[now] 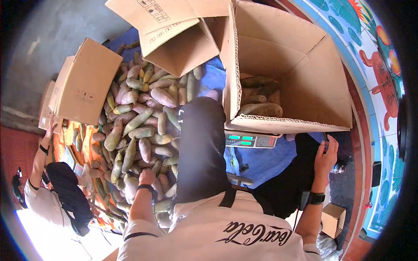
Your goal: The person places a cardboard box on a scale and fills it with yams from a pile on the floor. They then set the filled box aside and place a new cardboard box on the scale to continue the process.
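My left hand is at the heap of long green and purplish root vegetables; its fingers look curled, but what they hold, if anything, is hidden. My right hand is beside my right knee, fingers apart and holding nothing. In front of me an open cardboard box stands on a digital scale with a lit green display. Several of the vegetables lie at the bottom left inside the box.
A second open box stands behind the heap. At the left a co-worker reaches up to another box. A small box is at the lower right, near a painted wall. Blue sheeting covers the floor.
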